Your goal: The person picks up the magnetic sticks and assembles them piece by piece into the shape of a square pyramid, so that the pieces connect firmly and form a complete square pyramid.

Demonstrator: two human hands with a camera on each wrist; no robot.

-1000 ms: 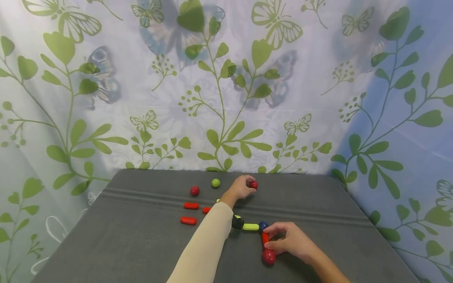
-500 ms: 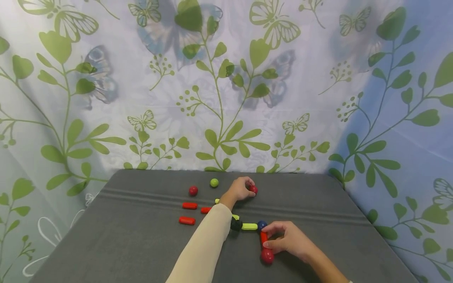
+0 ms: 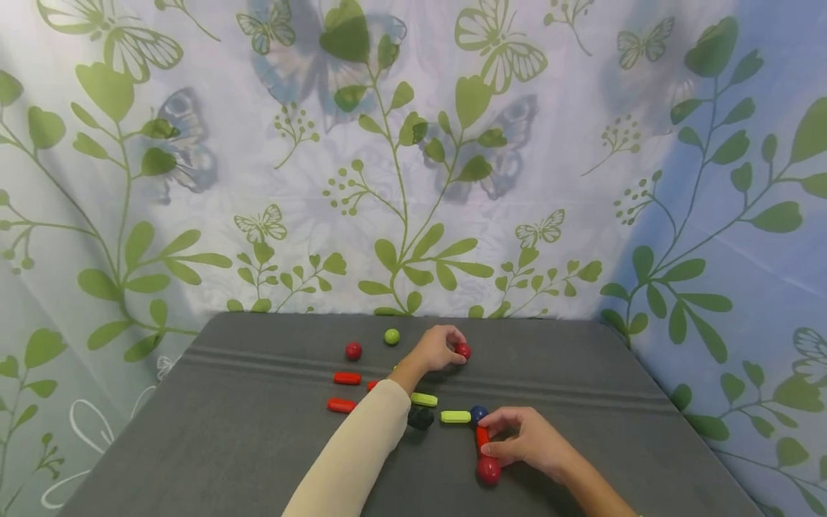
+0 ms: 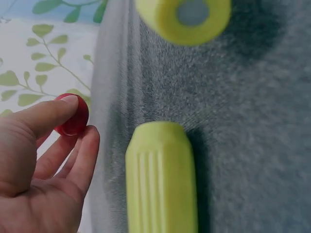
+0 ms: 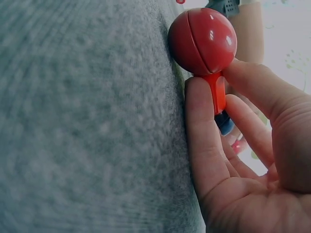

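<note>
Arm [image 3: 352, 449] outstretched, left hand [image 3: 439, 348] pinching a red ball [image 3: 464, 351].

The red balls [image 5: 203, 41] look like smooth, glossy plastic; the yellow rods [image 4: 159, 184] seem plastic too, satiny and ridged lengthwise. The table [image 3: 226, 445] has a matt, slightly rough, cloth-like surface, and the curtain [image 3: 413, 158] is smooth printed fabric.

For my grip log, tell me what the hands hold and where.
Left hand: a red ball, by its sides. Right hand: a red rod, along its length.
</note>
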